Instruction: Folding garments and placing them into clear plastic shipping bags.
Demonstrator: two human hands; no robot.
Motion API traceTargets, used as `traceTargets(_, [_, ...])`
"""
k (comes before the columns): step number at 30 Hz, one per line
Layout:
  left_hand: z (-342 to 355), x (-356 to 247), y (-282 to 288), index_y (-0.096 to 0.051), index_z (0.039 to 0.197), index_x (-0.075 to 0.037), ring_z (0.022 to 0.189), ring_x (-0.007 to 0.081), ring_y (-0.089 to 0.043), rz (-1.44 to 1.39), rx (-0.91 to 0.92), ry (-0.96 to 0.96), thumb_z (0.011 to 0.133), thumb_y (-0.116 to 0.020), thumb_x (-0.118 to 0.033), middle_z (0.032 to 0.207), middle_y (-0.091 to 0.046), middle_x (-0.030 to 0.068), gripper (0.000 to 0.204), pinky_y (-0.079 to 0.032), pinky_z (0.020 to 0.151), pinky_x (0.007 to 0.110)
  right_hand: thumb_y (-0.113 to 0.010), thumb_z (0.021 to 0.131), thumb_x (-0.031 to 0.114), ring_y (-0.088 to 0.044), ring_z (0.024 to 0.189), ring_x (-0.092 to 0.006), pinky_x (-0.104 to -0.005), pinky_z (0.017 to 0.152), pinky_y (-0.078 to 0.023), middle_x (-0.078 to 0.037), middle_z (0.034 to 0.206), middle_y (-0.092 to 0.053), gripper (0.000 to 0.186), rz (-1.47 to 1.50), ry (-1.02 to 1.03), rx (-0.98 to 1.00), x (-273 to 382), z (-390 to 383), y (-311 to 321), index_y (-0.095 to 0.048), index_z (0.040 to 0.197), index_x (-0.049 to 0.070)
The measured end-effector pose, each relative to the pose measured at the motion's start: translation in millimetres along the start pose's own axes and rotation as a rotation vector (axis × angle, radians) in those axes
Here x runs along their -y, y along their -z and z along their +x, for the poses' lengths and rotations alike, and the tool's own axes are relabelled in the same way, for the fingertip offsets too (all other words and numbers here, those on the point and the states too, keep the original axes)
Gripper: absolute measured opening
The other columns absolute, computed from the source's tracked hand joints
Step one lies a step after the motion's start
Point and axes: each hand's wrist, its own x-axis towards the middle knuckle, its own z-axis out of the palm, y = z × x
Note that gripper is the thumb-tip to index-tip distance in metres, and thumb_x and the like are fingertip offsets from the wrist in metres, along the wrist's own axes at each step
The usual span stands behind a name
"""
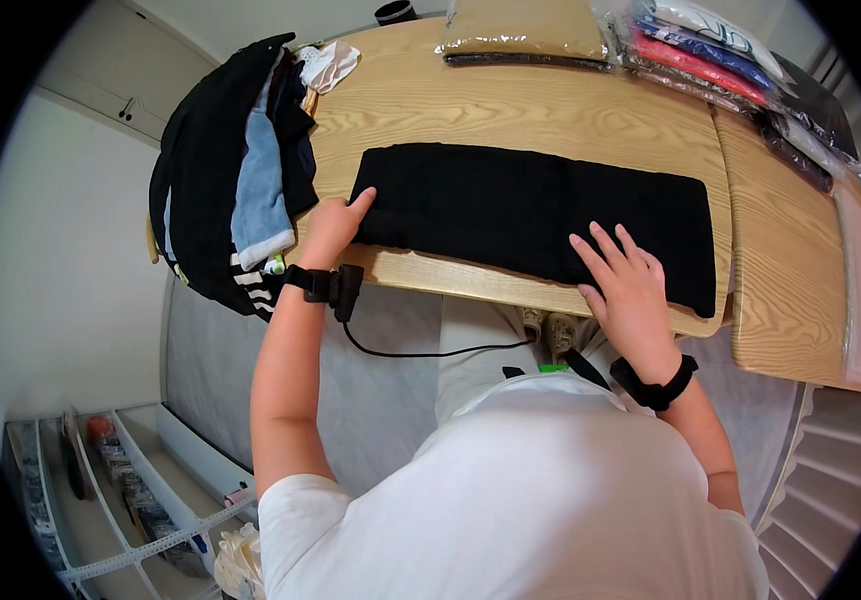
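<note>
A long, flat folded black garment (471,200) lies across the table in front of me; its exact kind is hidden by the folding. At its left end my left hand (336,225) grips the edge, thumb on top and the other fingers mostly out of sight under the cloth. My right hand (626,285) rests open on the right part of the garment, fingers spread and pointing away from me. Black straps circle both wrists, and a dark cable runs from the small box on the left one.
Heaped clothes (201,180), black and light blue, hang over the left edge of the wooden table (401,100). Bagged folded garments (701,60) are stacked at the back right, beside a tan bagged item (526,30). A divided white rack (131,500) stands at lower left.
</note>
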Motion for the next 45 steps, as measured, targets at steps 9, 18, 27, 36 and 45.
traceTargets(9, [-45, -79, 80, -0.061, 0.063, 0.004, 0.061, 0.0405, -0.058, 0.157, -0.298, -0.262, 0.084, -0.056, -0.048, 0.06, -0.058, 0.0223, 0.056, -0.047, 0.056, 0.045, -0.072, 0.073, 0.026, -0.041, 0.123, -0.037, -0.0478, 0.1, -0.032, -0.016, 0.136, -0.042, 0.069, -0.095, -0.029, 0.074, 14, 4, 6, -0.043, 0.133, 0.01])
traceTargets(18, [-71, -142, 93, -0.062, 0.058, 0.001, 0.06, 0.0361, -0.063, 0.278, -0.529, -0.271, 0.078, -0.064, -0.048, 0.06, -0.061, 0.0204, 0.053, -0.052, 0.053, 0.041, -0.071, 0.068, 0.017, -0.053, 0.078, -0.0221, -0.0321, 0.064, -0.044, -0.01, 0.089, -0.05, 0.054, 0.165, 0.218, -0.384, 113, 76, 1, -0.048, 0.113, -0.003])
traceTargets(27, [-96, -164, 93, -0.053, 0.058, 0.005, 0.054, 0.0395, -0.053, 0.06, -0.411, -0.423, 0.082, -0.062, -0.04, 0.054, -0.052, 0.0212, 0.052, -0.042, 0.049, 0.043, -0.071, 0.074, 0.034, -0.053, 0.043, -0.0174, -0.0281, 0.042, -0.042, -0.003, 0.05, -0.049, 0.037, 0.274, 0.118, -0.517, 104, 95, 11, -0.047, 0.077, 0.005])
traceTargets(36, [-106, -183, 98, -0.054, 0.061, 0.007, 0.061, 0.0409, -0.056, -0.09, -0.273, -0.439, 0.083, -0.059, -0.038, 0.059, -0.054, 0.024, 0.05, -0.044, 0.055, 0.044, -0.073, 0.066, 0.036, -0.052, 0.041, -0.0186, -0.0302, 0.041, -0.041, -0.003, 0.045, -0.048, 0.039, 0.229, 0.046, -0.628, 94, 92, 29, -0.047, 0.065, 0.007])
traceTargets(45, [-102, -184, 97, -0.056, 0.069, 0.01, 0.063, 0.0386, -0.058, -0.306, -0.075, -0.335, 0.084, -0.056, -0.036, 0.064, -0.057, 0.0255, 0.048, -0.045, 0.06, 0.042, -0.075, 0.064, 0.037, -0.054, 0.043, -0.0209, -0.0314, 0.043, -0.042, -0.004, 0.046, -0.05, 0.039, 0.218, -0.017, -0.592, 85, 93, 27, -0.048, 0.065, 0.008])
